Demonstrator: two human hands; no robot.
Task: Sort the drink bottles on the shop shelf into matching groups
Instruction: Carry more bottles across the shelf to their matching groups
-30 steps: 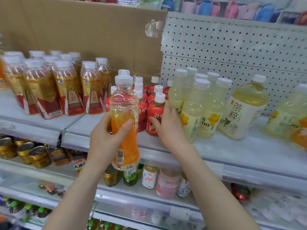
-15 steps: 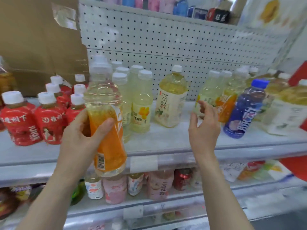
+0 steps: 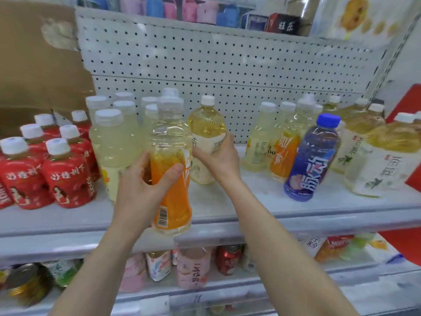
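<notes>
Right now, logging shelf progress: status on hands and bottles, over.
Left hand grips orange-label bottle, off the shelf. Right hand grips yellow tea bottle on the shelf. Second orange bottle stands further right, blue bottle beside it.

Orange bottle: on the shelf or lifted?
Lifted: the left hand grips the orange bottle, its base hanging before the shelf edge.
</notes>
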